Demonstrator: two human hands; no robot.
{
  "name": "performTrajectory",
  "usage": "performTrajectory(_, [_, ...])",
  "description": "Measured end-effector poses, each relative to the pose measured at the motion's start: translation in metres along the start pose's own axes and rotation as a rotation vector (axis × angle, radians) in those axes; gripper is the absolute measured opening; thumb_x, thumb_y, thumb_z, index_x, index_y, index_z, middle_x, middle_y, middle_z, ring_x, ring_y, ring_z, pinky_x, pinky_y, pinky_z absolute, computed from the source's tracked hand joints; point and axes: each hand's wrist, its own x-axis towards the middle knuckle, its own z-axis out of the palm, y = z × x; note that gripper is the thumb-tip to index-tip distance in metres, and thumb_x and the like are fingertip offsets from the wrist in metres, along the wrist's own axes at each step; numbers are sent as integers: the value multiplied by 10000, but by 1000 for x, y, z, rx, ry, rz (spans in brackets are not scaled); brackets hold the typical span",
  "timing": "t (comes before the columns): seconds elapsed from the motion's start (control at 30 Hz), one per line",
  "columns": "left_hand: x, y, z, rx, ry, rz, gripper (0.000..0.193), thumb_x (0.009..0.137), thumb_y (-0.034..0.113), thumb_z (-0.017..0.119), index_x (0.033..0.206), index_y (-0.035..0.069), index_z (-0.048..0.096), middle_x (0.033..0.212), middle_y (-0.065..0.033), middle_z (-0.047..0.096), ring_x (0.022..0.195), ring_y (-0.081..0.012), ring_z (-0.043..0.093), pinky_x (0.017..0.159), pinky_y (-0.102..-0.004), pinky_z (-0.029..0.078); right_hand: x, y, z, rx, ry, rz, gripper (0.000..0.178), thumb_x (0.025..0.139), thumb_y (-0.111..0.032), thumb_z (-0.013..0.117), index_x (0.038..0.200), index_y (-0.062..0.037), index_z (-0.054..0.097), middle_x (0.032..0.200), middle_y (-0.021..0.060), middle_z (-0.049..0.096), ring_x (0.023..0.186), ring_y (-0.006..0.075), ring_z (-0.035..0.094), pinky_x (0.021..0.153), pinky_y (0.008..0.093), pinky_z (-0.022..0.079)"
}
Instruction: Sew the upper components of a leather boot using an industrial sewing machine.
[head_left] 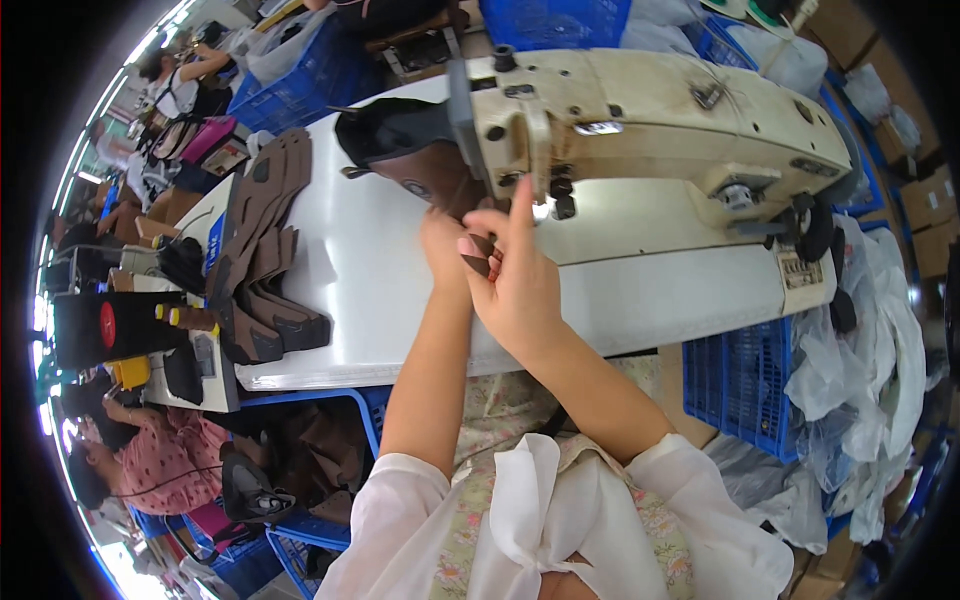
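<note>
A brown and black shoe upper (425, 170) is at the needle end of a cream sewing machine (640, 115). My left hand (446, 248) is at its lower edge, with the fingers bent and partly hidden against the brown material. Close beside it, my right hand (525, 285) has its index finger raised toward the needle area. Small dark brown pieces (478, 262) show between its thumb and curled fingers. Both hands are slightly blurred, and their wrists nearly touch.
Brown cut shoe pieces (265, 250) lie stacked on the left of the white table (370, 320). Blue crates (740, 380) stand at the right and below left. Clear plastic bags (860, 340) hang at the right. A person in pink (175, 460) sits at the left.
</note>
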Motion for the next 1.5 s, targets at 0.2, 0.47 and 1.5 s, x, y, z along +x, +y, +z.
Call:
performTrajectory(0.2, [10, -19, 1, 174, 150, 341, 334, 740, 294, 715, 863, -14, 684, 844, -228, 684, 854, -423, 636, 766, -488, 504, 21, 2, 15, 420, 31, -38, 778, 963, -38, 577, 1556, -14, 73, 1169, 138, 598, 671, 41, 462, 599, 181, 416])
performTrajectory(0.47, [-13, 24, 14, 692, 233, 566, 254, 774, 280, 720, 896, 60, 752, 923, -148, 706, 994, -376, 610, 876, -478, 460, 6, 28, -45, -41, -217, -240, 291, 824, 29, 661, 1104, -26, 605, 877, 120, 688, 653, 163, 650, 548, 257, 504])
performTrajectory(1.5, [13, 33, -62, 276, 285, 269, 416, 896, 337, 733, 868, -72, 663, 731, -67, 634, 665, -145, 536, 647, -303, 454, 9, 69, 27, -688, -483, 45, 459, 838, -84, 649, 1291, -62, 574, 858, 115, 631, 691, 288, 666, 592, 413, 526])
